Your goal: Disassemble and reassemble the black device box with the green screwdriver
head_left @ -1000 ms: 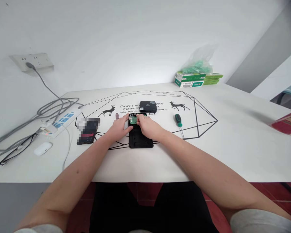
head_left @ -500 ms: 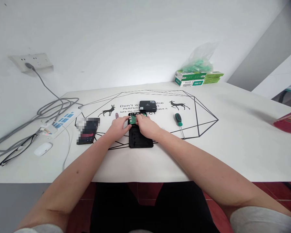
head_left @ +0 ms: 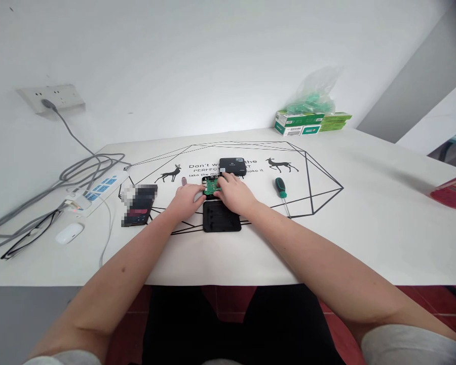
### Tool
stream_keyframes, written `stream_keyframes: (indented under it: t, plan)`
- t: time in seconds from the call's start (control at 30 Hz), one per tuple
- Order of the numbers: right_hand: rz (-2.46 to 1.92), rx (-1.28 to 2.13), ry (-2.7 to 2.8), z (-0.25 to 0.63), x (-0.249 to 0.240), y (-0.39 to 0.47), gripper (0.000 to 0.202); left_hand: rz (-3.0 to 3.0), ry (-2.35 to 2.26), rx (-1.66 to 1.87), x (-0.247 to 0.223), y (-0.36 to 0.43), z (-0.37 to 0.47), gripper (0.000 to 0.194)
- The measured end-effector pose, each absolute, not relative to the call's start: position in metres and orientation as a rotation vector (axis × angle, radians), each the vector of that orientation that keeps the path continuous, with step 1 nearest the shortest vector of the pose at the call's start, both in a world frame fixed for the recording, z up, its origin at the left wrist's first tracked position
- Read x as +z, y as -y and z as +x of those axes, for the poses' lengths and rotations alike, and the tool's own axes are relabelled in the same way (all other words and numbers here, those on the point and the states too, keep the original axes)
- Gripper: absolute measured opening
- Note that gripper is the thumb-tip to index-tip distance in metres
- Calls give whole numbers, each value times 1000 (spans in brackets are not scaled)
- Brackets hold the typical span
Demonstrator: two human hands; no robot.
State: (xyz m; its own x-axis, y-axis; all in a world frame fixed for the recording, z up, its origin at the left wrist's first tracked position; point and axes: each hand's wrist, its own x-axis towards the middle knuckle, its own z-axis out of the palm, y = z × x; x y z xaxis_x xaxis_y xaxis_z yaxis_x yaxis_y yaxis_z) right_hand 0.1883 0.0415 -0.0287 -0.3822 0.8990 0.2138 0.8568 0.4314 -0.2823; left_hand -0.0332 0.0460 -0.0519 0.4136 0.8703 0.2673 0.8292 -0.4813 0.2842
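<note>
A green circuit board (head_left: pixel 212 185) sits in a black open casing in the middle of the table. My left hand (head_left: pixel 189 198) grips the casing's left edge, thumb and fingers closed against it. From the right, my right hand (head_left: pixel 233 193) is closed over the board's right side, its fingertips on the board and casing and hiding that part. Just below lies a black plastic cover (head_left: pixel 222 217), inner side up. A closed black box (head_left: pixel 231 165) with a label rests right behind the hands.
A green-handled screwdriver (head_left: pixel 280 187) lies to the right, and a small pinkish handle (head_left: pixel 184 181) behind my left hand. At left are a phone (head_left: pixel 140 205), a power strip (head_left: pixel 102 187), cables and a white case (head_left: pixel 69 233). Green boxes (head_left: pixel 300 119) stand at the back.
My right hand has shifted slightly right and drawn back over the board, so more of the green board shows. My left hand stays at the casing's left edge.
</note>
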Motion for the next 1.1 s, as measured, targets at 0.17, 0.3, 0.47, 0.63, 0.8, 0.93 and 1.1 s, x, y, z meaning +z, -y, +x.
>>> stream_keyframes:
  t: [0.17, 0.3, 0.47, 0.63, 0.8, 0.93, 1.1]
  plan:
    - [-1656, 360, 2254, 195, -25, -47, 36, 2590, -1507, 572, -53, -45, -34, 36]
    - [-1631, 351, 2282, 197, -25, -51, 36, 2641, -1475, 542, -53, -45, -35, 39]
    - [-1619, 356, 2263, 199, -27, -52, 41, 2668, -1489, 504, -56, -46, -37, 42]
    - [-1689, 384, 2144, 205, -25, -55, 42, 2690, -1488, 486, -58, -45, -36, 45]
    - [-1649, 403, 2261, 214, -19, -63, 35, 2724, -1542, 395, -58, -40, -32, 47]
    - [-1613, 447, 2357, 234, -11, -66, 30, 2679, -1546, 456, -53, -36, -30, 46]
    - [-1664, 754, 2626, 273, 4, -61, 57, 2578, -1463, 693, -29, -25, -33, 37]
